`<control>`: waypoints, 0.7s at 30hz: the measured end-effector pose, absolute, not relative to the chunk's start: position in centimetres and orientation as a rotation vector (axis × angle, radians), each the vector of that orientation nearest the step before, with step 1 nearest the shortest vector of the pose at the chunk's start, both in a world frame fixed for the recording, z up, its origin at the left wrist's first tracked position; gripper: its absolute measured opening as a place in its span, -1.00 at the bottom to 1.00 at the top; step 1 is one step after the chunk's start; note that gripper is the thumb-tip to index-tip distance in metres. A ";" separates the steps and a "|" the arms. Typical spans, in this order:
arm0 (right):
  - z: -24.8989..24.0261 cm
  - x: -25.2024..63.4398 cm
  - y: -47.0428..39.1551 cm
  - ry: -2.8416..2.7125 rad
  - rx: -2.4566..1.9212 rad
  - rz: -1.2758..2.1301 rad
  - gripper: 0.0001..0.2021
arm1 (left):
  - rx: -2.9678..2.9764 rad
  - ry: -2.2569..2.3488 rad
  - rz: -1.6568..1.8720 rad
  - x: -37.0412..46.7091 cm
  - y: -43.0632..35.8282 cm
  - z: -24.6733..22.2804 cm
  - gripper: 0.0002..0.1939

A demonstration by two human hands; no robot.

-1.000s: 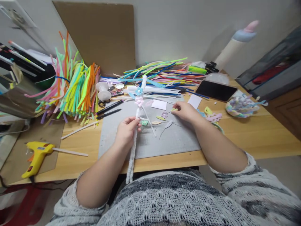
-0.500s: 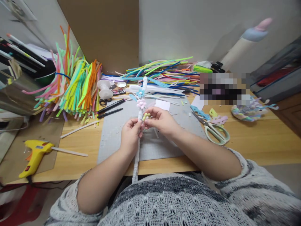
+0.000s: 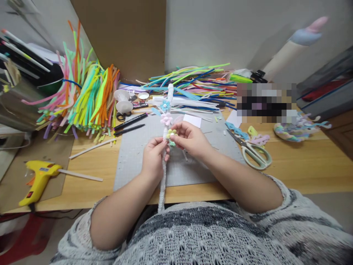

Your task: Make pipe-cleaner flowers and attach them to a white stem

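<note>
My left hand [image 3: 154, 156] pinches a long white wrapped stick [image 3: 162, 184] about its middle; the lower end reaches toward my lap. A blue flower [image 3: 165, 105] sits on its upper part, with a pink flower [image 3: 166, 119] just below. Between the fingertips of my right hand [image 3: 191, 139] is a small yellow flower [image 3: 172, 133] with a white centre, held close against the stick. A bit of green leaf [image 3: 172, 144] shows beneath it. Whether the yellow flower is fastened to the stick I cannot tell.
A grey cutting mat [image 3: 140, 165] lies under my hands. Scissors [image 3: 255, 154] rest at right, near fuzzy pieces [image 3: 259, 139]. At left are a yellow glue gun [image 3: 40, 180] and a bundle of pipe cleaners [image 3: 91, 99]; more pipe cleaners [image 3: 193, 84] lie behind. Black pens [image 3: 129, 129] lie left.
The yellow flower has turned so its face and white centre show, and a green leaf appears under it. Both hands stay at nearly the same spot; the view has shifted slightly.
</note>
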State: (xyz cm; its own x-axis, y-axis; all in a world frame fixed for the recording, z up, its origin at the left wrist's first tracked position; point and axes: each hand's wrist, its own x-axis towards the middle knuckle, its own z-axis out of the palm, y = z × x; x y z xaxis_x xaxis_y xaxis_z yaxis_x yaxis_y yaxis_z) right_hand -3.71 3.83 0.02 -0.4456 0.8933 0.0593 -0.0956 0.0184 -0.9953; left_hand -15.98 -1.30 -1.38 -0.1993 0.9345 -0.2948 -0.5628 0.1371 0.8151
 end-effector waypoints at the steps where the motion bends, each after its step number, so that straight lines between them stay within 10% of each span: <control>1: -0.1 -3.9 3.8 -1.459 -0.836 1.540 -0.76 | 0.478 1.058 1.443 -15.9 -1.3 -1.4 -0.81; 21: -0.7 -4.3 3.4 -1.348 -0.901 1.426 -0.69 | 0.528 1.080 1.431 -15.4 -1.5 -1.4 -0.77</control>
